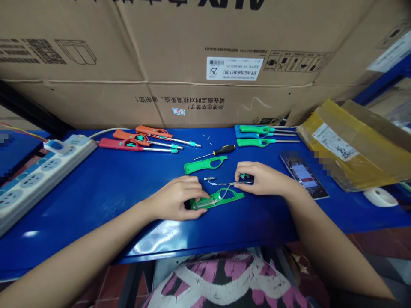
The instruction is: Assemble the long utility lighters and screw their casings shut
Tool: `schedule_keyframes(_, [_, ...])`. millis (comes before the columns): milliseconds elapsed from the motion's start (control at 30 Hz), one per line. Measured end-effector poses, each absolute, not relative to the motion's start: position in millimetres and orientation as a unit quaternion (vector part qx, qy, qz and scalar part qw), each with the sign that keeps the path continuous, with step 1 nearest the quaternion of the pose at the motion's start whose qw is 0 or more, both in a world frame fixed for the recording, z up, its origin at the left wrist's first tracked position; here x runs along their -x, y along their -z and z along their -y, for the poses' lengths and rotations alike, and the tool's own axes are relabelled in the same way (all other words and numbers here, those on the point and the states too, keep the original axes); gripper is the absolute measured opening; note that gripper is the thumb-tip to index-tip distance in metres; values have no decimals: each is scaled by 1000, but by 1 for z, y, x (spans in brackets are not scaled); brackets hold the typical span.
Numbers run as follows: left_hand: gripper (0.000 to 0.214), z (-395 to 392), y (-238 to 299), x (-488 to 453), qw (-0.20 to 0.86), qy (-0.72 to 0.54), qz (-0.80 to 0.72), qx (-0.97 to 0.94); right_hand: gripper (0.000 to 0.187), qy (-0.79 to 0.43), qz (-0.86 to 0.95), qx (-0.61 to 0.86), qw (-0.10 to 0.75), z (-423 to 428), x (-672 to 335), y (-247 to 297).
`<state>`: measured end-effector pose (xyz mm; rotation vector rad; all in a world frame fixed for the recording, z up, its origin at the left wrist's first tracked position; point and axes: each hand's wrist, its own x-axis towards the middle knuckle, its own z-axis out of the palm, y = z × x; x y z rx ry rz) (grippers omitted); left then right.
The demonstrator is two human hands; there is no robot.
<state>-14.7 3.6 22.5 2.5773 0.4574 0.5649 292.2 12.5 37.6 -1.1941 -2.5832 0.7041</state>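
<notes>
My left hand [180, 197] grips the left end of an opened green lighter half [229, 197], which lies on the blue table with a clear fuel tank [204, 204] inside it. Thin white wires [221, 184] run from near the tank toward my right hand [257, 179]. Between the fingertips of that hand is a dark, slender piece [245, 182], partly covered, with a bit of green beside it. A small metal-and-white part [210, 178] lies at the wires' left end. Behind it rests the other green shell half [201, 165], hollow side up.
A black-and-yellow screwdriver [224, 149] lies behind the shells. Orange and red lighters [120, 144] are at the back left, green and blue lighters [253, 142] at the back right. A power strip [41, 171], a phone [303, 175], a yellow-taped package [340, 145] and a mouse [380, 197] flank the workspace.
</notes>
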Motion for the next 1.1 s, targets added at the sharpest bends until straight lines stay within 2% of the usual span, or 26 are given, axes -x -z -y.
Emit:
schedule_keyframes(100, [22, -4, -22, 15, 227, -210, -165, -936, 14, -236, 876, 405, 115, -12, -290, -39])
schedule_keyframes(233, [23, -5, -21, 16, 226, -215, -166, -935, 12, -228, 866, 404, 184, -10, -286, -41])
schedule_keyframes(400, [22, -6, -19, 18, 213, -217, -158, -939, 33, -222, 851, 417, 228, -10, -285, -36])
schedule_keyframes(867, [19, -22, -19, 31, 162, -218, -213, -938, 11, -217, 885, 396, 116, -12, -289, -32])
schedule_keyframes(1100, [19, -25, -20, 33, 161, -216, -227, -936, 13, -203, 879, 421, 101, -14, -286, -30])
